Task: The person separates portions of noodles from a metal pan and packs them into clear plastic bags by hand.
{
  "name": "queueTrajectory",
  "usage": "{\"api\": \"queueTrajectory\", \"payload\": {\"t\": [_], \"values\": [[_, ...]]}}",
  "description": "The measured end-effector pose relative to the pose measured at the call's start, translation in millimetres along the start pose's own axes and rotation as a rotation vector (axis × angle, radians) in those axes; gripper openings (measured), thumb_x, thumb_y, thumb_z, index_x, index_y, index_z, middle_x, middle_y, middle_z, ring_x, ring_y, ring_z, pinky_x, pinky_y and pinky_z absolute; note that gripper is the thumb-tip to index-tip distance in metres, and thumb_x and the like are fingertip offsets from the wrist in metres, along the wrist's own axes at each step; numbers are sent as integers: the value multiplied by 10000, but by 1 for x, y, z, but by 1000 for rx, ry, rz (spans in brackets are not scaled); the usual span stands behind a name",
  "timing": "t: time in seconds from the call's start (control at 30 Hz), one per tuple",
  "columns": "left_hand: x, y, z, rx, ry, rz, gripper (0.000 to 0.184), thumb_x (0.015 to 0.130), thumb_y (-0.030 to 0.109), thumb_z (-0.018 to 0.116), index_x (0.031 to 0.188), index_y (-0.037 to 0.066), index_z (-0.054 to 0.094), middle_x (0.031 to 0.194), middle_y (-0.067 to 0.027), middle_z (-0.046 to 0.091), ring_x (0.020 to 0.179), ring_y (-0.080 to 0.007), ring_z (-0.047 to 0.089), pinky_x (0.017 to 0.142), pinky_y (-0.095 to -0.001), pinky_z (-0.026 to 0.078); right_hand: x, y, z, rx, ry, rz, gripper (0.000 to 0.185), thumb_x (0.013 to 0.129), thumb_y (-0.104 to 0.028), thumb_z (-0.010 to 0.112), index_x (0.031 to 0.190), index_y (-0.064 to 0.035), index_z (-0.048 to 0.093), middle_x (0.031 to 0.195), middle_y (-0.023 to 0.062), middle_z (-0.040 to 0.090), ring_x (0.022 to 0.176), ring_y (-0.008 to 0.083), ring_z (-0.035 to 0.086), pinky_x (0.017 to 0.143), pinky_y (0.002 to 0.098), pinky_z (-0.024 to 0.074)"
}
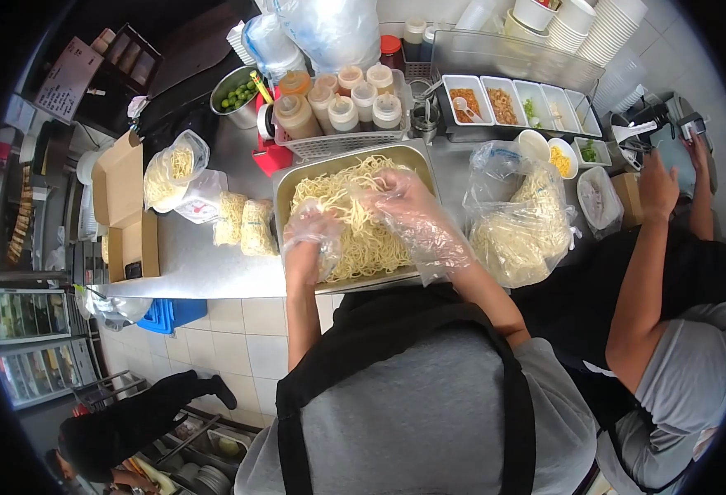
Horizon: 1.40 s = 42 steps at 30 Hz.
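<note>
Loose pale yellow noodles (371, 252) fill a rectangular metal tray (426, 177) in front of me. Both my hands wear clear plastic gloves. My left hand (312, 239) is at the tray's left side, its fingers curled at the noodles. Over the middle of the tray, my right hand (396, 198) has its fingers closed around a clump of noodles lifted above the rest. Some strands hang between the two hands. The glove and noodles partly hide the left fingertips.
Sauce bottles (342, 114) stand in a grey basket behind the tray. Bagged noodles (520, 227) lie to the right, smaller noodle packs (256, 227) and a kitchen scale (202, 206) to the left. Topping containers (516, 103) sit back right. A co-worker (668, 280) stands close on my right.
</note>
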<state>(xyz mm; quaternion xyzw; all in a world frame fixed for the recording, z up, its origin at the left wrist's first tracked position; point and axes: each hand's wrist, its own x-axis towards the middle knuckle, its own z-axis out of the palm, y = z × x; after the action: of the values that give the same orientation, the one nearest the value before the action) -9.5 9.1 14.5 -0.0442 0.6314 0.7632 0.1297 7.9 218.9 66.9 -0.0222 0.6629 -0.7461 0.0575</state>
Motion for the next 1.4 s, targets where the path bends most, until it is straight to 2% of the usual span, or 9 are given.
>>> {"api": "queueTrajectory", "payload": {"t": [0.17, 0.37, 0.47, 0.57, 0.67, 0.77, 0.87, 0.97, 1.4], "values": [[-13, 15, 28, 151, -49, 65, 161, 793, 90, 707, 928, 23, 649, 787, -8, 633, 686, -67, 546, 609, -250, 444, 0, 4, 13, -54, -12, 20, 193, 820, -128, 668, 966, -17, 609, 812, -29, 560, 738, 44, 477, 652, 228, 415], [-10, 7, 21, 597, -8, 384, 128, 774, 18, 684, 894, 9, 642, 735, -29, 638, 639, -89, 557, 576, -251, 452, 6, 27, 26, -27, 70, -93, 266, 791, -112, 705, 1007, -20, 578, 854, -13, 555, 743, 56, 489, 660, 225, 419], [-13, 10, 29, 206, -39, 223, 132, 772, 30, 690, 889, -3, 640, 750, -38, 649, 654, -102, 579, 601, -252, 468, 6, 25, 26, -1, 112, -88, 261, 767, -74, 701, 986, -23, 567, 849, -10, 544, 746, 60, 496, 656, 226, 422], [-14, 9, 25, 368, -87, 233, 133, 779, 39, 687, 894, -7, 640, 766, -45, 658, 679, -100, 595, 620, -253, 480, 5, 12, 25, -90, 124, 117, 279, 743, -21, 676, 997, -17, 560, 876, 11, 566, 780, 79, 521, 685, 248, 439], [-17, 12, 31, 502, -7, 203, 140, 784, 31, 680, 911, -4, 634, 775, -44, 657, 708, -96, 602, 621, -255, 485, 9, 33, 17, -137, 115, 18, 335, 719, -164, 757, 907, 16, 546, 818, 60, 562, 798, 109, 531, 724, 295, 448], [-13, 1, 28, 300, 71, 281, 142, 782, 28, 683, 915, 10, 636, 768, -33, 646, 706, -82, 588, 597, -252, 477, 1, 7, 28, -250, 154, -153, 261, 728, -116, 724, 838, 10, 524, 755, 39, 509, 745, 97, 491, 684, 295, 436], [-11, 3, 17, 362, 83, 310, 156, 773, 23, 685, 923, 19, 643, 774, -32, 644, 684, -87, 587, 591, -243, 472, 2, 10, 28, -268, 110, -144, 313, 749, 32, 583, 1058, 19, 530, 918, 19, 561, 782, 76, 496, 701, 231, 428], [-4, 6, 2, 140, 137, 287, 174, 752, 9, 688, 921, 32, 652, 797, -38, 651, 689, -94, 590, 617, -237, 470, -2, 2, 17, -96, 189, -14, 280, 752, 37, 579, 1024, -7, 531, 913, 1, 547, 779, 65, 482, 699, 221, 418], [-3, -2, -73, -169, 434, 187, 212, 763, -12, 674, 968, -48, 632, 903, -92, 635, 798, -149, 595, 716, -250, 476, 10, 64, -67, -202, 531, -144, 136, 706, 20, 612, 803, -51, 548, 754, -14, 539, 683, 67, 492, 632, 229, 425]]}}
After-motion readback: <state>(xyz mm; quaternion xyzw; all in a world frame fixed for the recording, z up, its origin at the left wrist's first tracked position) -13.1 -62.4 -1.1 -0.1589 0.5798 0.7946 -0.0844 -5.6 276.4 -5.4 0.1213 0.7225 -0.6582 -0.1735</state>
